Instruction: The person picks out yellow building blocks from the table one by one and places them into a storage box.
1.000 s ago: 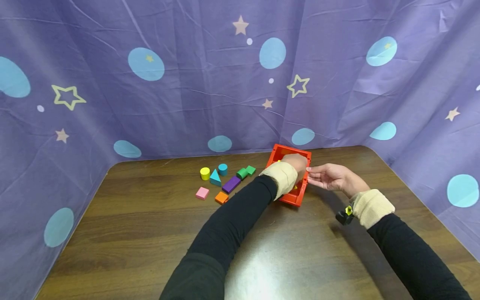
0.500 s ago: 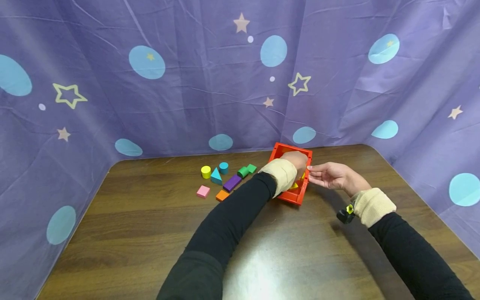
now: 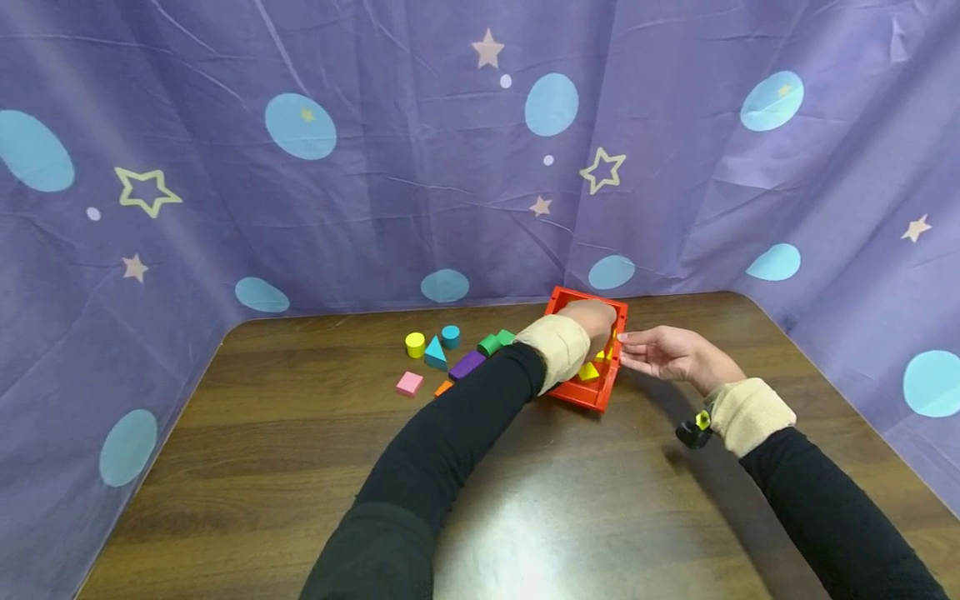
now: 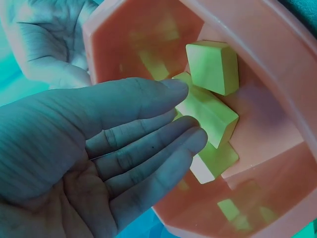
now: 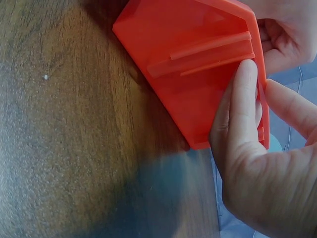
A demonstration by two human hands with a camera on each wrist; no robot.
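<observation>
The left hand reaches into the open red plastic box; its fingers lie side by side, gently bent, with the thumb apart above them and the tips over the middle yellow block; whether they pinch that block or merely touch it, I cannot tell. The right hand pinches the box's wall at the rim, thumb at the edge and fingers against the outside, probably to keep the box from sliding under the other hand.

Inside the box, the upper yellow block and the lower yellow block lie on either side of the middle one, the three close together, towards the right in the head view, where the left hand can get at them.

The box sits on the brown wood-grain bench, near its back edge; left of it lie a purple rectangular block, a green cylinder on its side, a blue triangular block, a pink square block and an orange block partly hidden by the black sleeve; a yellow cylinder and a blue cylinder stand on their flat ends, which should stop them rolling; behind hangs a purple patterned curtain.
</observation>
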